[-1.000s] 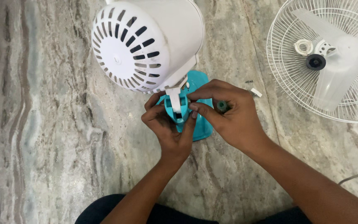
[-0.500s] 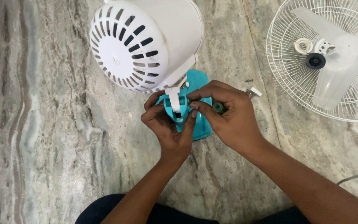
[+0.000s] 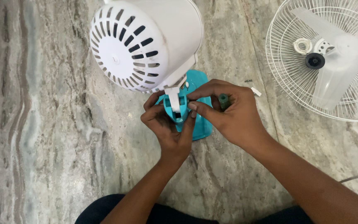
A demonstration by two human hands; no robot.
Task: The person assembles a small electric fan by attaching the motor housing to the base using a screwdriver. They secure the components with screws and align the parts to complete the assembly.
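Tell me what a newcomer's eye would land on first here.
The big white vented motor housing dominates the upper middle, tilted over a turquoise stand on the marble floor. Just below it, the left hand grips the stand's neck while the right hand, holding a dark green handle, works at the hinge. A white wire fan guard with translucent blades lies upper right.

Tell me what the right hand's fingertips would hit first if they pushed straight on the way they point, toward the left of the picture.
Almost at once the teal fan neck, which the right hand already pinches at the joint; beyond it sits the left hand. Depth is hard to judge.
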